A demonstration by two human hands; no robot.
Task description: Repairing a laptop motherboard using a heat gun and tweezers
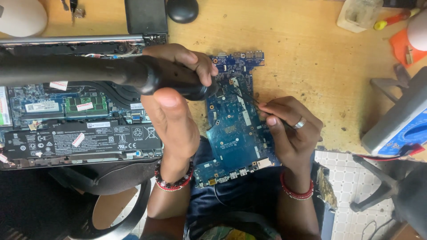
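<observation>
A blue circuit board [231, 133] lies at the near edge of a wooden table [302, 53], partly overhanging my lap. My left hand [175, 98] grips a thick black handle of a hot-air tool [111, 73], its nozzle end over the board's upper left. My right hand [289, 129], with a ring on one finger, pinches thin black tweezers [247, 98] whose tips touch the middle of the board. Both wrists wear red bead bracelets.
An opened laptop [75, 120] with exposed battery and memory sits at left. A black mouse [182, 10] and a dark box [146, 15] lie at the back. A multimeter [400, 120] stands at right, a plastic container [358, 14] and screwdriver [391, 20] beyond.
</observation>
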